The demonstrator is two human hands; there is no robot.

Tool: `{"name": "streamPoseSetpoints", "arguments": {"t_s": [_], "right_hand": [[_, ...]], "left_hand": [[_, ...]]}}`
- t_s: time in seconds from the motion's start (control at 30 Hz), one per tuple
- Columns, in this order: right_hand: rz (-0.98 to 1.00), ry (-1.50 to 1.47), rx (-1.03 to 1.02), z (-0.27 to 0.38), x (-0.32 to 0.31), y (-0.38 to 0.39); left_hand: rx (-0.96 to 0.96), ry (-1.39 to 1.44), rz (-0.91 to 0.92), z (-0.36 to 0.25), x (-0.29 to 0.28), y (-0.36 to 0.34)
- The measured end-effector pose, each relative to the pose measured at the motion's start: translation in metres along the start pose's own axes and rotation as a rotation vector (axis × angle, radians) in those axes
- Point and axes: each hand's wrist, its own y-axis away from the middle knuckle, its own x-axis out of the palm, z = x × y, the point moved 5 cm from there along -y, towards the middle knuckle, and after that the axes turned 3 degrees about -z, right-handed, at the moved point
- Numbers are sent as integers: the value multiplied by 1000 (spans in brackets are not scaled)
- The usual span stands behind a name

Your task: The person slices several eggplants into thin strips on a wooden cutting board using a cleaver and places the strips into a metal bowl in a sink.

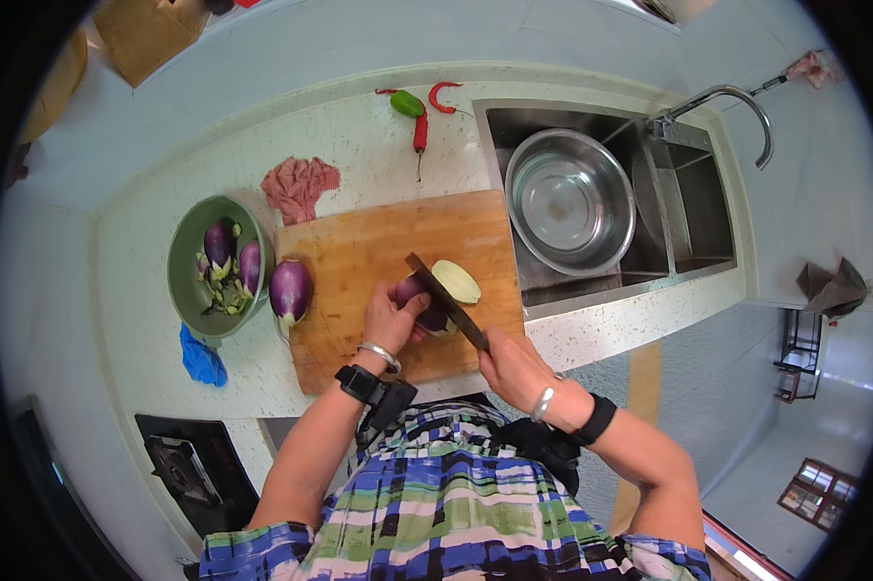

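On the wooden cutting board [359, 252], my left hand [395, 320] grips a purple eggplant [415, 289] from its left side. My right hand [514, 368] is closed round the handle of a dark-bladed kitchen knife [448, 302]. The blade stands along the eggplant's right side, slanting from upper left to lower right. A pale cut piece of eggplant [456, 282] lies just right of the blade, its flesh facing up. Another whole eggplant [291, 290] rests at the board's left edge. My fingers hide part of the held eggplant.
Left of the board, a green bowl [186, 290] holds eggplants and trimmed stem caps. A blue cloth or bag [202, 358], a red checked cloth [301, 187], a green pepper [407, 104] and red chilies [420, 134] lie on the counter. At right, a metal basin [618, 208] sits inside the sink [693, 218].
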Motion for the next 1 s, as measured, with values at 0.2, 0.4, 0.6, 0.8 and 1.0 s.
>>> {"name": "streamPoseSetpoints", "arguments": {"t_s": [0.2, 0.4, 0.6, 0.8, 1.0], "right_hand": [[35, 58, 57, -16, 19, -12], [-167, -71, -32, -40, 41, -38], [-125, -141, -15, -19, 9, -19], [-29, -107, -1, -1, -9, 6], [-26, -16, 46, 0, -2, 5]], "left_hand": [[-11, -1, 15, 0, 1, 3], [25, 28, 65, 0, -1, 0], [-1, 73, 69, -3, 0, 0], [-5, 91, 96, 4, 0, -1], [-6, 60, 90, 1, 0, 0]]}}
